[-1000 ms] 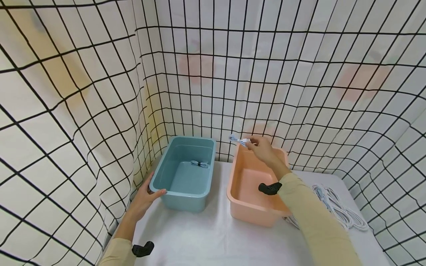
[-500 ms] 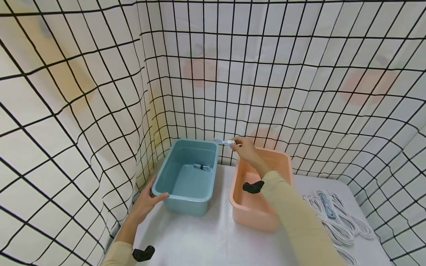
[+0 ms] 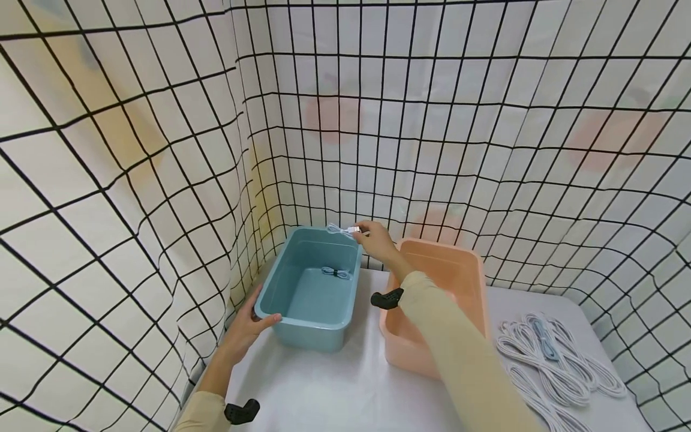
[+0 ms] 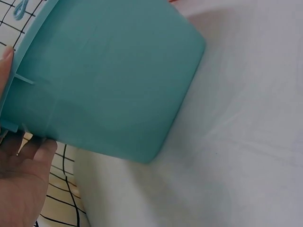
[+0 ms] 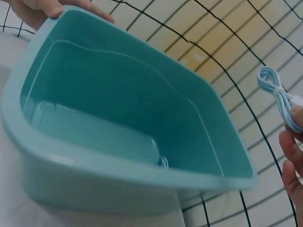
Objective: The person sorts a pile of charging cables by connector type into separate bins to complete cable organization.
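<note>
My right hand [image 3: 378, 241] pinches a small coiled white-and-light-blue USB cable [image 3: 341, 230] by its plug end. The coil hangs at the back right rim of a teal plastic bin [image 3: 318, 327], over it in the head view; the right wrist view shows it clear of the wall. On the bin's floor lies another coiled cable [image 3: 336, 273] with a dark tie round its middle. With thumb on the rim and fingers along the outer side, my left hand [image 3: 245, 330] grips the bin's near left corner. From the left wrist, the fingers [image 4: 40, 151] show below the rim.
A peach bin [image 3: 415, 354] stands to the right, partly behind my right forearm. Several long white cables [image 3: 561, 366] lie coiled on the white table [image 3: 335, 396] at far right, with a light-blue cable [image 3: 545, 339] on top. Black wire mesh [image 3: 388, 150] encloses the table's back and sides.
My right hand has carried the cable leftward, from over the peach bin to the teal bin's back right corner. The left hand keeps its grip on the rim. The head view has shifted slightly.
</note>
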{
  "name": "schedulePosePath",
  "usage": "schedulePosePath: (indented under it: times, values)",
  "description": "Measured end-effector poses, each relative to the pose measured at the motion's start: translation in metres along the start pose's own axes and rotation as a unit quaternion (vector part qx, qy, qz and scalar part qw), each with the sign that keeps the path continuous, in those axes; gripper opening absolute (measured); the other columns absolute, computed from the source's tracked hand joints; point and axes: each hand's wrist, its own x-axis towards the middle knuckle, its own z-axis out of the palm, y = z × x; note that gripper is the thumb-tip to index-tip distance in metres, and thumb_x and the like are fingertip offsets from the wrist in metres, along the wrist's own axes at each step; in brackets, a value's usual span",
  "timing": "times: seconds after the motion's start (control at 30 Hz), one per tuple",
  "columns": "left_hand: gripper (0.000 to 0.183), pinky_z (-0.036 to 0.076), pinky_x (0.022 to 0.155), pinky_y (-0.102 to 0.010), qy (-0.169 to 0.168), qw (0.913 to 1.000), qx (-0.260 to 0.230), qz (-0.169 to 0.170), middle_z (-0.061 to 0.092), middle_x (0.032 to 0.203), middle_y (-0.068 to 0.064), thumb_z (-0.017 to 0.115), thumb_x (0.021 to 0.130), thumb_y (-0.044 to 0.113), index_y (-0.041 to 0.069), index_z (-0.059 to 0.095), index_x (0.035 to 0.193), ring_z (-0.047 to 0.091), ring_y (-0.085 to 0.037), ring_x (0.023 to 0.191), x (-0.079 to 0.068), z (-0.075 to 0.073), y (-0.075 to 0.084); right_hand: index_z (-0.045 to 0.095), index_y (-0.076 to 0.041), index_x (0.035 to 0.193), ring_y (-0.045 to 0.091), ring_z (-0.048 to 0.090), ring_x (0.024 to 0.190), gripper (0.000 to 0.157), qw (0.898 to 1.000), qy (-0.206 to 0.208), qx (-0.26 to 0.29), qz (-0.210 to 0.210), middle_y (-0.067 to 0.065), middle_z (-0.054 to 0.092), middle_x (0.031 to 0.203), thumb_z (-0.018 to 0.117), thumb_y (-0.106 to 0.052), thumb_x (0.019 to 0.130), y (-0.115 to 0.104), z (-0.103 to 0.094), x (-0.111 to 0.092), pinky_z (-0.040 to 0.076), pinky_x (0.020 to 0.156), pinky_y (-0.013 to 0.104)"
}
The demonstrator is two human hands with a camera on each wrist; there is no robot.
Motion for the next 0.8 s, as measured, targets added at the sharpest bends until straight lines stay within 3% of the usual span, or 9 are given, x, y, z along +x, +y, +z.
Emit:
schedulePosePath:
  times: [0.1,0.23,0.5,0.8]
  values:
    - [0.104,0.034,0.115,-0.055,-0.001,1.0000,-0.008,0.002,0.019,0.167,-0.021,0.081,0.093,0.025,0.023,0.010,0.168,0.026,-0.043,0.150,0.002,0.008,-0.001,0.048,-0.010,0.153,0.037,0.055,0.129,0.048,1.000,0.002,-0.013,0.014,0.016,0.054,0.147,0.056,-0.026,0.109,-0.001,0.003,0.001,0.047,0.104,0.053]
    - [0.103,0.036,0.113,-0.055,-0.003,0.9999,-0.011,0.009,0.020,0.167,-0.020,0.081,0.093,0.025,0.023,0.010,0.168,0.028,-0.043,0.149,0.004,0.014,-0.001,0.033,-0.015,0.162,0.043,0.044,0.139,0.058,0.999,-0.004,-0.031,0.043,0.021,0.044,0.156,0.052,-0.032,0.110,0.004,0.003,-0.002,0.038,0.111,0.060]
    - [0.104,0.036,0.113,-0.056,0.004,0.9999,-0.011,0.004,0.021,0.167,-0.021,0.082,0.092,0.025,0.023,0.011,0.168,0.028,-0.044,0.149,0.000,0.009,-0.001,0.047,-0.013,0.154,0.040,0.053,0.132,0.050,0.999,-0.005,-0.037,0.040,0.018,0.055,0.146,0.054,-0.034,0.109,0.018,-0.010,-0.016,0.044,0.106,0.058]
    - [0.104,0.035,0.113,-0.056,0.009,1.0000,0.005,-0.001,0.020,0.167,-0.022,0.081,0.094,0.027,0.022,0.009,0.168,0.027,-0.044,0.149,-0.002,0.000,-0.002,0.055,-0.016,0.147,0.037,0.052,0.133,0.046,0.999,-0.023,-0.012,0.029,0.012,0.060,0.140,0.061,-0.037,0.106,0.027,-0.017,-0.021,0.047,0.104,0.055]
